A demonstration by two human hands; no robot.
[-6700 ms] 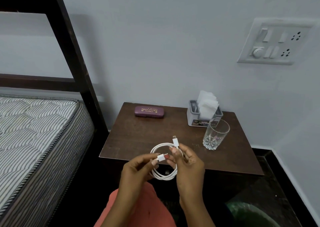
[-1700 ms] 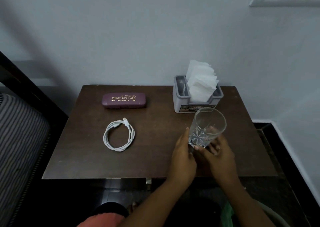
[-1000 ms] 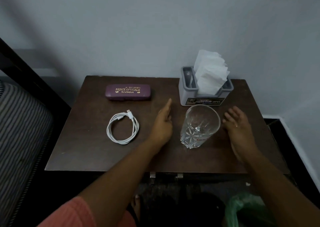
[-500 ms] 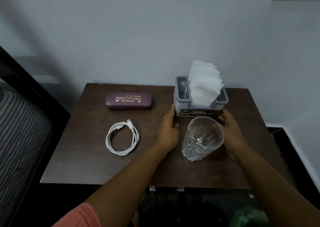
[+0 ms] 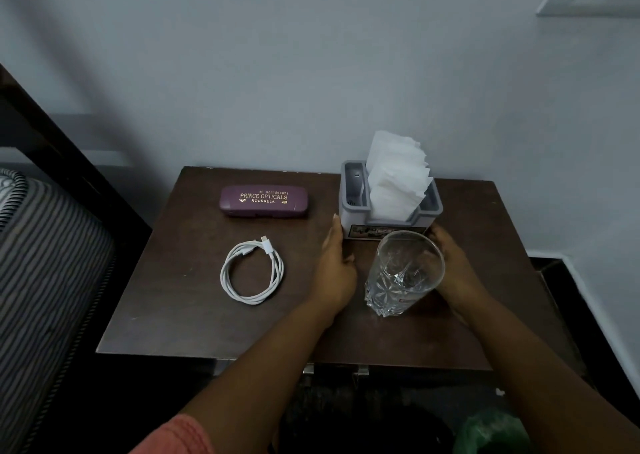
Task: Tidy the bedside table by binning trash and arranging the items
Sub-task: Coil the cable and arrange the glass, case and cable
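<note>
At the back right of the table [image 5: 180, 298], the grey tissue holder [image 5: 389, 225] is standing near the wall, with white tissues [image 5: 396, 176] sticking up from it. The left hand [image 5: 337, 266] is pressing straight fingers against its left side. The right hand [image 5: 453, 266], partly hidden behind the glass [image 5: 403, 273], is touching its right front corner. Each grip is apart, clasping nothing. Further left, the purple spectacle case [image 5: 264, 201] is lying with the coiled white cable [image 5: 252, 272] resting in front of it.

Grey tissue holder [image 5: 356, 218] upright, clear glass [image 5: 403, 273] just before it, coiled white cable [image 5: 268, 247] — purple case [image 5: 264, 200] behind.
</note>
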